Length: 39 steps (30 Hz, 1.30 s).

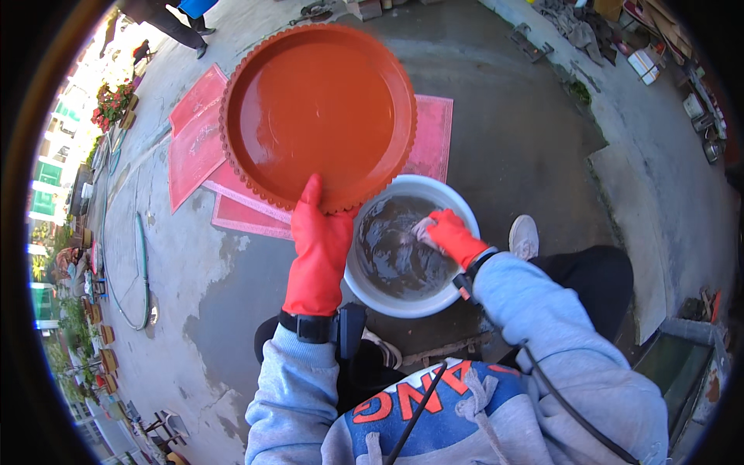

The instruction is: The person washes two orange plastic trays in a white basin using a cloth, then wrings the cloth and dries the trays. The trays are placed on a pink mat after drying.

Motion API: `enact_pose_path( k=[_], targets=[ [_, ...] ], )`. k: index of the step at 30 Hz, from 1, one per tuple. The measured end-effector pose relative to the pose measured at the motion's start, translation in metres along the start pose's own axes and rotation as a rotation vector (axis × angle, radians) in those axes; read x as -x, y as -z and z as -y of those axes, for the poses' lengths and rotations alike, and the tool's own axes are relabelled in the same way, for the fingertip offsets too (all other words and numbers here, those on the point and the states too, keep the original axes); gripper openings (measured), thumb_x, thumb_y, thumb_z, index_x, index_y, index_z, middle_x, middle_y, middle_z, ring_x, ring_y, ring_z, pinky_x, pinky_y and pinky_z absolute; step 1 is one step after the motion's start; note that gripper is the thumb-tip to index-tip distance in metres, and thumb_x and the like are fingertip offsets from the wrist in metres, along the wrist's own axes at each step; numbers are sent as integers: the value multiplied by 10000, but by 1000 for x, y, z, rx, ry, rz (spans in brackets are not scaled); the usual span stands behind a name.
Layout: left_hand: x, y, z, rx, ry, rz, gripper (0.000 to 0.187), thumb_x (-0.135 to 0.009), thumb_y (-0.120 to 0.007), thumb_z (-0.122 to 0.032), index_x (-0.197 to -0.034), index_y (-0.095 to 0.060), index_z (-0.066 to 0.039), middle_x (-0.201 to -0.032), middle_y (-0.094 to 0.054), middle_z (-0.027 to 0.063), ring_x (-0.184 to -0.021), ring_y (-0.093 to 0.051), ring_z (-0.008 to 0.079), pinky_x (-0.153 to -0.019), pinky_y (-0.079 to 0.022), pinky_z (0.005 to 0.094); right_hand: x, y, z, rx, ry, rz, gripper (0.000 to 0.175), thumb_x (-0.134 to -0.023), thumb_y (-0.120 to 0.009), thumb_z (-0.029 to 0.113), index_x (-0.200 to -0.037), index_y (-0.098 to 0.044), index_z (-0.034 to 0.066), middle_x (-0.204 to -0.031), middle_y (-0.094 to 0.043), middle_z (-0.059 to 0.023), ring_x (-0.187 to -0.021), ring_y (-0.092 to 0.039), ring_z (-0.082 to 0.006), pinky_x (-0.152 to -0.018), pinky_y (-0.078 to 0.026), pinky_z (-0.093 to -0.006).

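Observation:
My left hand [321,250], in a red rubber glove, holds up a round orange-brown plastic tray [317,110] with a scalloped rim, thumb on its inner face and the fingers hidden behind. My right hand [456,232], gloved alike, grips a wet, pale pinkish cloth [425,231] at the surface of murky water [401,250] in a white basin [372,299]. The basin stands on the ground in front of me, below and to the right of the tray. Pink patterned mats [197,157] lie on the ground beyond, partly covered by the tray.
Wet concrete surrounds the basin, with my shoe [524,237] close to its right. A green hose [142,261] curves over the ground at left, near potted plants [110,107]. A person [168,26] stands at the upper left. A glass-topped box [677,372] is at lower right.

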State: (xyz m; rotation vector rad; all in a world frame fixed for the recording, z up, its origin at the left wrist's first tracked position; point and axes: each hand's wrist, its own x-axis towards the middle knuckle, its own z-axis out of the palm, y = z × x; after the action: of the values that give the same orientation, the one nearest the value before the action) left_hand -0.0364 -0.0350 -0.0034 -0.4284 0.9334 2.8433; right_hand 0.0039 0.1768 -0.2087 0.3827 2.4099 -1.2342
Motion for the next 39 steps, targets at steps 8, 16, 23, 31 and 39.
enact_pose_path(
  k=[8, 16, 23, 31, 39],
  targets=[
    [-10, 20, 10, -64, -46, -98, 484, -945, -478, -114, -1396, -326, -31, -1428, -380, 168, -1295, -401, 400, -1039, -375, 602, -9, -98, -72, 951, 166, 380, 562, -810, -630, 406, -1304, -526, 157, -1370, -478, -103, -1236, -471, -321, -947, -355, -648],
    [-14, 27, 13, -178, -44, -205, 474, -926, -481, -95, -1376, -350, -23, -1383, -421, 168, -1249, -452, 382, -1001, -426, 576, -33, -123, -129, 432, -44, 148, 412, -809, -639, 272, -1168, -625, 71, -1089, -649, -177, -1027, -618, -340, -889, -479, -460],
    [-4, 40, 4, -225, -94, -204, 442, -914, -455, -66, -1348, -384, -24, -1312, -477, 167, -1154, -520, 374, -916, -484, 532, 3, -23, -61, -1006, -91, 425, 273, -754, -562, 50, -997, -661, -27, -894, -661, -115, -815, -609, -221, -798, -489, -306],
    [22, 48, -20, -511, -48, -160, 492, -794, -475, -4, -1282, -416, 16, -1183, -530, 186, -1033, -571, 373, -753, -534, 486, 40, 42, 30, -1045, 71, 235, 280, -934, -567, 219, -1095, -622, -4, -1004, -650, -94, -979, -598, -180, -904, -466, -323],
    [36, 36, -60, -662, 44, 80, 478, -858, -577, -145, -1300, -466, -1, -1221, -557, 135, -1079, -572, 268, -906, -483, 370, 65, 18, 53, -1100, 234, 147, 283, -910, -606, 294, -1025, -593, 35, -788, -601, -79, -649, -544, -161, -570, -396, -270]
  ],
)
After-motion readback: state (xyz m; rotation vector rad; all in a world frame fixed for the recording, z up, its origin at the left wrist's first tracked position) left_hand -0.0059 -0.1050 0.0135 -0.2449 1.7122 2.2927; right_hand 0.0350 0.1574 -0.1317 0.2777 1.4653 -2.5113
